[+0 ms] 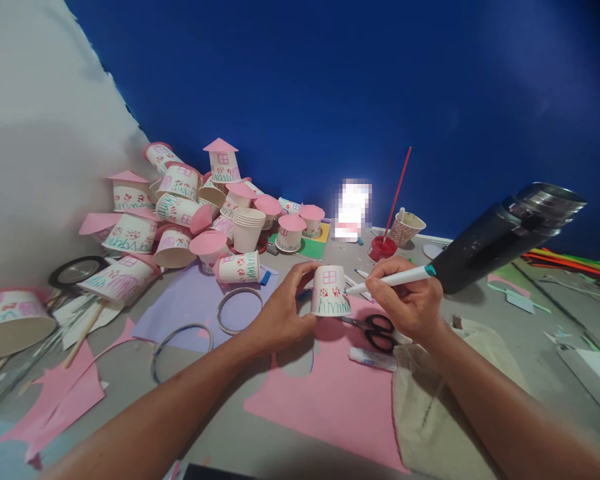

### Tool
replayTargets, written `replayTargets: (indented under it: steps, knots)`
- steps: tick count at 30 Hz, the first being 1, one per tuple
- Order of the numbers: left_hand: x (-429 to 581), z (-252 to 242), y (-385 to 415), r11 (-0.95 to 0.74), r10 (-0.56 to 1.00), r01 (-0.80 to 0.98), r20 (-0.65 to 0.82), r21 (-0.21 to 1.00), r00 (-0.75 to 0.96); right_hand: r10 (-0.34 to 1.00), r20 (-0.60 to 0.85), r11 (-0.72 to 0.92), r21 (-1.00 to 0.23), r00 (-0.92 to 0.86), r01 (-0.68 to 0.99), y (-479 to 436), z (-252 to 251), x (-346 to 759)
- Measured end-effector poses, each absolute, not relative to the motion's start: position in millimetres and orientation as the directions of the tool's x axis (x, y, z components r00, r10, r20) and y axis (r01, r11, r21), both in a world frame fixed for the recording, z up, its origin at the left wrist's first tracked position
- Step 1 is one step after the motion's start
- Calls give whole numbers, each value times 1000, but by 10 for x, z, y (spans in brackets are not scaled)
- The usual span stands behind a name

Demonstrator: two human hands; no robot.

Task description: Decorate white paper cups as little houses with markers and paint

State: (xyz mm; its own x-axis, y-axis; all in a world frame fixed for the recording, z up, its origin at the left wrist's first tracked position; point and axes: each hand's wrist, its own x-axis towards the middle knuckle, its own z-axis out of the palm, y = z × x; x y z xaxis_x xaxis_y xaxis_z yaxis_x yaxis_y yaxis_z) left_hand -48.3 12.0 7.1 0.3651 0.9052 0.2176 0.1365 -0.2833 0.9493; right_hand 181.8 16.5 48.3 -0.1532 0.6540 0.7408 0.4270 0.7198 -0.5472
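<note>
An upside-down white paper cup (331,303) stands between my hands, with a pink window, small red flowers and green grass strokes drawn on it. My left hand (294,303) grips the cup from its left side, thumb low and fingers behind. In my right hand (411,300) is a white marker with a green end (405,277), its tip at the cup's right side near the flowers. A second pen (361,273) shows just behind the marker. Beneath and in front lies pink paper (325,393). Black-handled scissors (380,332) and a glue tube (373,359) rest close below my right hand.
Many decorated cups with pink cone roofs (223,160) are piled at the left, beside stacked plain cups (249,230). A dark thermos (500,233) leans at the right. Behind are a red pot with a stick (382,249) and a bright blurred screen (353,208). A cloth (440,400) lies front right.
</note>
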Motion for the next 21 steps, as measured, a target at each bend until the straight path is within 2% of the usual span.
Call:
replayTargets:
  steps: [9, 21]
  knots:
    - [-481, 85, 106, -303, 907, 184, 223, 935, 358, 662, 723, 729, -557, -200, 398, 140, 516, 1759]
    - [-478, 101, 99, -286, 905, 171, 207, 943, 372, 677, 715, 705, -563, -173, 432, 157, 505, 1790]
